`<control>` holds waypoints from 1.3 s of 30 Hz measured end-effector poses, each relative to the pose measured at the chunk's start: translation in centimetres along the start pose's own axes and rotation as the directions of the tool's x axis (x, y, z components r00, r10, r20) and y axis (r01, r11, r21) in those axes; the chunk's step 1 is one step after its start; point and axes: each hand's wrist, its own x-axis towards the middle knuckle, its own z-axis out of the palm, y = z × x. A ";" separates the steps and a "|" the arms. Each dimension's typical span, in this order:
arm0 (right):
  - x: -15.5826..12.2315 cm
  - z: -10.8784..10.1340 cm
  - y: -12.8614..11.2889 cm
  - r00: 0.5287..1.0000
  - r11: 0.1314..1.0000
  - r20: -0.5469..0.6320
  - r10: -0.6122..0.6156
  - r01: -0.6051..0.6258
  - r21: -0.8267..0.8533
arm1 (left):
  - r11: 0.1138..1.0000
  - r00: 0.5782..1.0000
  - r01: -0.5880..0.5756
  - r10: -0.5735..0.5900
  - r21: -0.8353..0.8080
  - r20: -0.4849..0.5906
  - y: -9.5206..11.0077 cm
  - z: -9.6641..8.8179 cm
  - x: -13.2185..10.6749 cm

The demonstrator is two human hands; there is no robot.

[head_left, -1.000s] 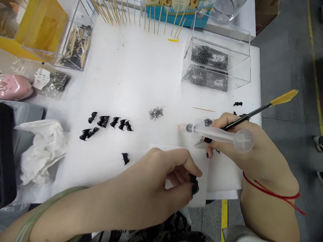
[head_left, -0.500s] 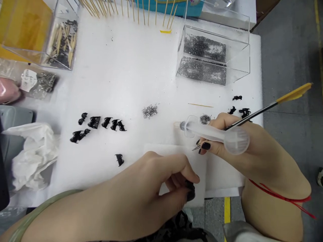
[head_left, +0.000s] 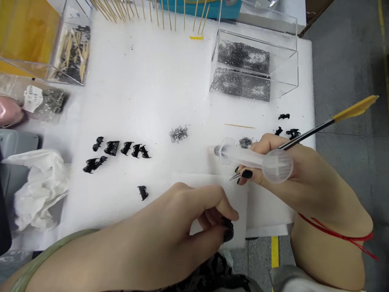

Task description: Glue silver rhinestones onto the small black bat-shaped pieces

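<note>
My left hand (head_left: 188,219) is closed, thumb and fingers bent together over the white foam sheet. Black shows at its fingertips, but I cannot tell painted nail from a held piece. In a pinch grip, my right hand (head_left: 273,166) holds thin dark tweezers (head_left: 306,134) with yellow tape at the tail. Their tip points toward the left hand, apart from it. A clear syringe (head_left: 243,156) seems to stand upright on the foam, its plunger end overlapping my right hand in the view. Glossy black bat-like pieces (head_left: 112,148) lie to the left, with a single one (head_left: 142,192) nearer.
Silver grains form one pile (head_left: 178,134) mid-board and another (head_left: 245,142) by my right hand. A toothpick (head_left: 240,126) lies behind. Clear boxes (head_left: 253,81) stand at back right, a box of sticks (head_left: 74,52) at back left. Crumpled tissue (head_left: 39,190) sits left.
The whole view has shifted slightly to the left. The tail of the tweezers has tilted down a little against my right hand. My left hand keeps its pose.
</note>
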 end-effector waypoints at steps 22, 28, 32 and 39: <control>-0.3 0.2 -0.1 0.999 1.000 -0.047 0.003 -0.003 0.004 | 1.000 1.000 0.000 0.000 -0.006 0.000 0.0 0.0 -0.1; -0.1 0.2 0.0 1.000 1.000 -0.004 0.008 -0.008 -0.021 | 1.000 1.000 0.024 -0.024 0.001 0.010 0.4 -0.1 0.0; -0.2 0.4 -0.2 0.996 0.999 -0.080 0.032 -0.032 0.005 | 0.999 0.999 0.046 -0.046 0.006 0.013 0.8 -0.3 0.2; -0.3 0.6 -0.4 0.996 0.997 -0.070 0.061 -0.057 0.057 | 1.000 1.000 0.004 -0.004 -0.013 0.002 0.2 -0.1 0.1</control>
